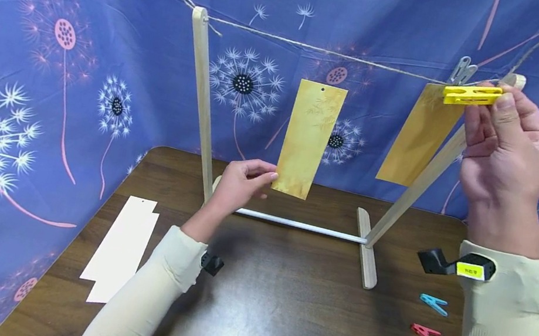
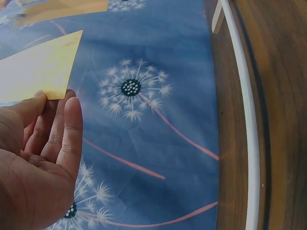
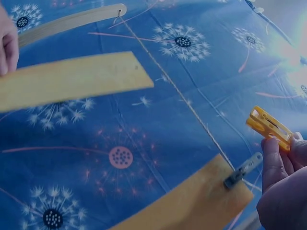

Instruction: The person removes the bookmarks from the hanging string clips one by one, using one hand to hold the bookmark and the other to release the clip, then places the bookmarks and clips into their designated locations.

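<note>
My left hand [image 1: 244, 186] pinches a yellow paper bookmark [image 1: 309, 139] by its lower left edge, between thumb and fingers. The bookmark stands upright below the twine [image 1: 321, 50], with a small punched hole near its top. Up at the right end of the twine, my right hand [image 1: 512, 140] pinches a yellow clothespin [image 1: 472, 95] by one end. Close beside it, a grey clothespin [image 3: 243, 170] grips the twine and a second, darker-looking bookmark [image 1: 420, 137], which hangs at a slant. In the right wrist view the yellow clothespin is apart from the twine.
A wooden frame [image 1: 203, 91] with a white bottom bar [image 1: 299, 225] holds the twine above the brown table [image 1: 277, 312]. White cards [image 1: 119, 250] lie at the left. A blue clothespin [image 1: 434, 304] and a red clothespin [image 1: 426, 334] lie at the right. Dandelion-print cloth [image 1: 125, 37] hangs behind.
</note>
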A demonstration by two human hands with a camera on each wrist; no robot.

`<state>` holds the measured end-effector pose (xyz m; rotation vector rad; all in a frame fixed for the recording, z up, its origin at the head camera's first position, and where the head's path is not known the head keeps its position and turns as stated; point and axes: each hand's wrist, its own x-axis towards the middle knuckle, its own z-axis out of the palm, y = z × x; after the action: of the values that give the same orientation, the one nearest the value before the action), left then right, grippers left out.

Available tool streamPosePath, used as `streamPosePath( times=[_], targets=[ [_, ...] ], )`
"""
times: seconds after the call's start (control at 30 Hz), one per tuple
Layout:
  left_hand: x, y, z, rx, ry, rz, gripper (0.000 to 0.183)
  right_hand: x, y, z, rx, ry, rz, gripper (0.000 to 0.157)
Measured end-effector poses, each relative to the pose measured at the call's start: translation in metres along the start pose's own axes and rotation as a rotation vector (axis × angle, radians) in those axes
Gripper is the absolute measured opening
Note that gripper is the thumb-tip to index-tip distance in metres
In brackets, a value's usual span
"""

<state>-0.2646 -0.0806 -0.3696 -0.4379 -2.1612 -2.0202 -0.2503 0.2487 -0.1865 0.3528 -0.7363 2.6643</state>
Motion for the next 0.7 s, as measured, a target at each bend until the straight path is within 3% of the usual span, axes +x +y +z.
streamPosePath(
  times=[0.23,0.47,0.7],
  targets=[
    [-0.012,0.004,-0.019,-0.007,0.005,0.020,0.023,-0.009,-0.010,-0.021,-0.064,0.039,0.021,0.036],
    [-0.030,0.009,-0.039,0.005,0.033,-0.028,0.026,-0.018,-0.019,-0.044,-0.107,0.031,0.022,0.037],
    [-0.046,0.005,-0.064,0.044,0.076,-0.031,0.028,-0.029,-0.029,-0.071,-0.145,0.019,0.028,0.033]
  ],
)
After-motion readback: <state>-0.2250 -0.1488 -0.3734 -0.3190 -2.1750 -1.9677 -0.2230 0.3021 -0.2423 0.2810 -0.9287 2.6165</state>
